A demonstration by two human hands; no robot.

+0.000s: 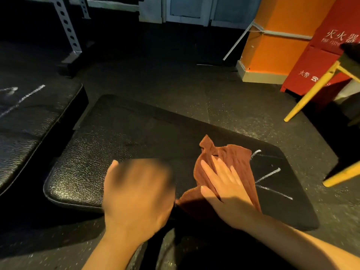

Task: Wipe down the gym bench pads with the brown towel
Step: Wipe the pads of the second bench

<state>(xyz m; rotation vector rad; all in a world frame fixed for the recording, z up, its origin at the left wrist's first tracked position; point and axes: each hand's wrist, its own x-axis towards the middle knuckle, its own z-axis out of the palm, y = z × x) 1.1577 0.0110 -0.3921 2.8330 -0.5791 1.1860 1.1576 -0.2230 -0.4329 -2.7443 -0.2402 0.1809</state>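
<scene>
The brown towel (224,172) lies bunched on the near pad (116,145), toward its right half, with one corner sticking out toward 12 o'clock and another trailing toward 8 o'clock. My right hand (224,184) lies flat on it, fingers straight and pointing to about 11 o'clock, pressing the cloth down rather than gripping it. White chalk marks (270,176) show on the pad just beside the towel at 3 o'clock, so I judge the next stroke should go that way. The pad's long axis runs from 10 to 4 o'clock. My left hand (136,193) hovers at 9 o'clock from the towel, blurred; I cannot tell whether it is clenched or loose, and it holds nothing I can see. A second pad (29,117) lies farther off at 9 o'clock.
</scene>
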